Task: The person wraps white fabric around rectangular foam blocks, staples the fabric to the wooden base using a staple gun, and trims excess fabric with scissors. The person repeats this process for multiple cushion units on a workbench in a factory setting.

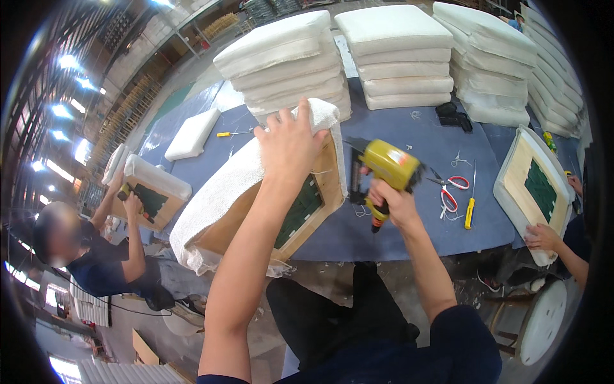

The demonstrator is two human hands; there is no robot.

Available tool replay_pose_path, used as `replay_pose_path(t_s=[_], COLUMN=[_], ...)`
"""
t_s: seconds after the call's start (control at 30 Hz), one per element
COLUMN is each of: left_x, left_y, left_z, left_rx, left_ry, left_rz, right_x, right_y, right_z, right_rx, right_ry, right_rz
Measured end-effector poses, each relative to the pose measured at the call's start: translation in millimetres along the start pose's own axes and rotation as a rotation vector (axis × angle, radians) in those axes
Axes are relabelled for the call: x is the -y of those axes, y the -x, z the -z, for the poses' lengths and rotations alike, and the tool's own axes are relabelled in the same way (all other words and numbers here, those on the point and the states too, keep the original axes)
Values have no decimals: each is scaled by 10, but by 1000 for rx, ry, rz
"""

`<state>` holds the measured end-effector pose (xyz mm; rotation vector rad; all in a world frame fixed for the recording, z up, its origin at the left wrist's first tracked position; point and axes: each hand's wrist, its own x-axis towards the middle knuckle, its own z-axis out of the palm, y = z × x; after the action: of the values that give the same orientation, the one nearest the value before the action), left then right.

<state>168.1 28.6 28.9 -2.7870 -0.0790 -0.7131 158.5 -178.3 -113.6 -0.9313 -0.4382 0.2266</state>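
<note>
My left hand (289, 144) grips the top edge of a white fabric-covered seat cushion (220, 185), fingers spread over the cloth. The cushion stands tilted on the table, its wooden underside turned toward the right, with dark green webbing (300, 211) in the frame's opening. Loose cloth hangs at its lower near corner. My right hand (395, 203) is closed round the handle of a yellow and black staple gun (391, 165). The gun's black front end is close to the right edge of the cushion; whether they touch, I cannot tell.
Stacks of white cushions (403, 57) line the table's (409, 240) far side. Red-handled scissors (449, 192) and a yellow screwdriver (471, 211) lie to the right. Co-workers handle a cushion (163, 182) at left and another (534, 185) at right. A round stool (543, 323) stands lower right.
</note>
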Motion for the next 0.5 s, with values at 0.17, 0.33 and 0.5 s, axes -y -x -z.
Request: replay_pose_path(t_s=[0.17,0.33,0.5], left_x=[-57,-68,68], left_y=[-5,26,-57], left_z=[116,59,216], left_rx=[26,13,190], left_ry=[-22,-28,4], left_rz=[-10,-33,-105], right_x=[-124,-87,-230], right_y=[-382,-370,-450], right_z=[-222,-285,-154], right_rx=[-48,-60,-71], right_ry=[77,249,333], right_rz=[44,79,-18])
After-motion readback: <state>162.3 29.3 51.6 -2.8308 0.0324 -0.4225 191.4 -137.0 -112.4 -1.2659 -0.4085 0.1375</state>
